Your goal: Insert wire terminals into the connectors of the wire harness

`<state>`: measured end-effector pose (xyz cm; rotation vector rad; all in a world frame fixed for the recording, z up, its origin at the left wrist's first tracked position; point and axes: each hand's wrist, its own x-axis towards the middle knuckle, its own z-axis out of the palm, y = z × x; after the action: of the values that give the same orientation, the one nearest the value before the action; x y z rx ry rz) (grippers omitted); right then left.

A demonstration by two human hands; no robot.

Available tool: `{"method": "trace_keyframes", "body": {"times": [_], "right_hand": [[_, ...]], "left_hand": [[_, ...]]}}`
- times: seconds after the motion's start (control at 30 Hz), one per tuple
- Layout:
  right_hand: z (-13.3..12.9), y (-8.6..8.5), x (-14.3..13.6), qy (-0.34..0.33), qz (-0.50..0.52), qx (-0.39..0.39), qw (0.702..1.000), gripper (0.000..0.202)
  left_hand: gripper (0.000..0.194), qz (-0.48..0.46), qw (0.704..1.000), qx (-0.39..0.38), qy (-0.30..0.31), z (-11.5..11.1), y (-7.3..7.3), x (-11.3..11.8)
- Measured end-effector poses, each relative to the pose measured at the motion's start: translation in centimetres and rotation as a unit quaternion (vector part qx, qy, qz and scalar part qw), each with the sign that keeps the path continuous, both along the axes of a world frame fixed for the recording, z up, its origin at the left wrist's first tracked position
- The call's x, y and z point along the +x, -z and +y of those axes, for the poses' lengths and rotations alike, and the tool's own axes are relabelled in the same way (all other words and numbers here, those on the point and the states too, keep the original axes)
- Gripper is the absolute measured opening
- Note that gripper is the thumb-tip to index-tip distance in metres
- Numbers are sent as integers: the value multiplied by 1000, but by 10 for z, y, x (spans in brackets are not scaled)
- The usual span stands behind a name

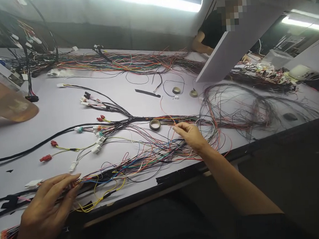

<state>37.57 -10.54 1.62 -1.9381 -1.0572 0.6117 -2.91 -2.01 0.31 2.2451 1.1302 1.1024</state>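
Observation:
At the near left of the table, my left hand [50, 203] is closed around the connector end of a wire bundle [142, 161]; the connector itself is mostly hidden by the fingers. Farther right, my right hand [191, 135] pinches a thin orange wire [164, 108], whose loose end curves up and away from the fingertips. Just beyond both hands lies a black-taped wiring harness [131, 118] with branches ending in white, red and teal connectors. A roll of tape [154, 124] stands against the harness, left of my right hand. Yellow wires [99, 201] loop near the table edge.
A long bundle of coloured wires [105, 63] runs along the back. Two smaller tape rolls [176, 90] and a black strip [147, 93] lie mid-table. Coiled wires [236, 104] spread at right. A slanted white panel [225, 52] rises there, with another person's arm [202, 46] behind it.

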Motion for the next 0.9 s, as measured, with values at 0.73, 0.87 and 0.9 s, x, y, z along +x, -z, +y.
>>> {"method": "trace_keyframes", "body": {"times": [0.73, 0.87, 0.9], "right_hand": [[47, -108, -73, -277, 81, 134, 948, 30], [76, -87, -116, -385, 14, 24, 922, 32], [84, -80, -125, -405, -8, -1, 914, 33]], "left_hand": [[25, 33, 998, -32, 40, 13, 0, -10], [25, -61, 994, -84, 41, 23, 3, -3], [25, -96, 989, -100, 45, 25, 5, -1]]}}
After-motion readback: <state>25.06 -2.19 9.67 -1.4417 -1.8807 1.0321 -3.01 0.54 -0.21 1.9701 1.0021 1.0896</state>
